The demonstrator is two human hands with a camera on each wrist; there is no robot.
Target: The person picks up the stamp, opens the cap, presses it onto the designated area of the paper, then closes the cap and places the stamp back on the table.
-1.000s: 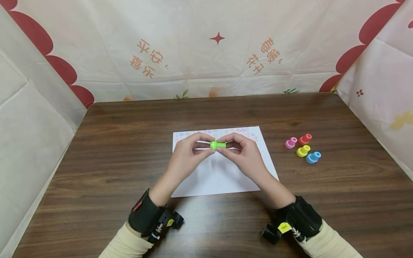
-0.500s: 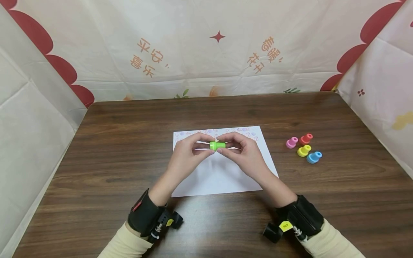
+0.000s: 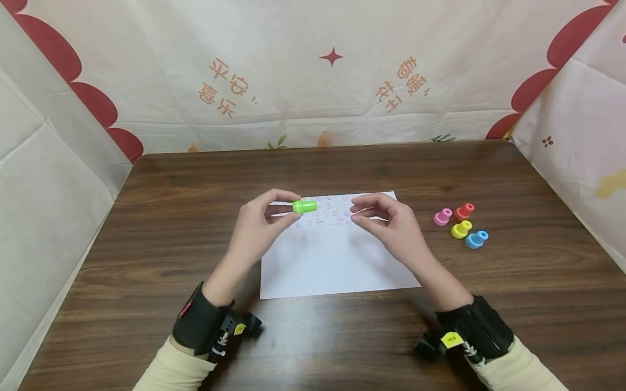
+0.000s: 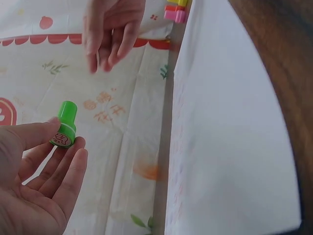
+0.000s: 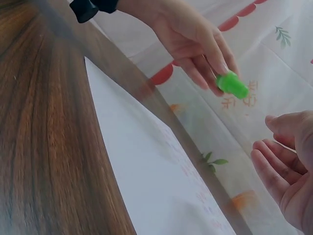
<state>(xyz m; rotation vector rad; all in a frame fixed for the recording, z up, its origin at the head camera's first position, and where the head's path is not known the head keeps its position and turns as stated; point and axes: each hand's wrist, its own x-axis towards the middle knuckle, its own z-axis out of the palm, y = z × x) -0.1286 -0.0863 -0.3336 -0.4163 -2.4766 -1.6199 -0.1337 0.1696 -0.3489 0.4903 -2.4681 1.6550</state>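
Note:
My left hand pinches a green toy stamp by its wide end, above the paper's upper left. Its narrow handle points right toward the other hand. In the left wrist view a pinkish face with a line drawing shows on the stamp's wide end. To the right, my right hand hovers over the paper with thumb and fingers loosely bent and nothing between them. Below both hands lies a white sheet of paper, with small pink and purple prints in rows along its far edge.
Right of the paper, a pink stamp, a red one, a yellow stamp and a blue stamp stand grouped on the brown wooden table. A printed white cloth hangs behind and at both sides.
Both hands were on the green stamp. The right hand has let go and moved right, while the left has carried the stamp left and slightly toward the far side.

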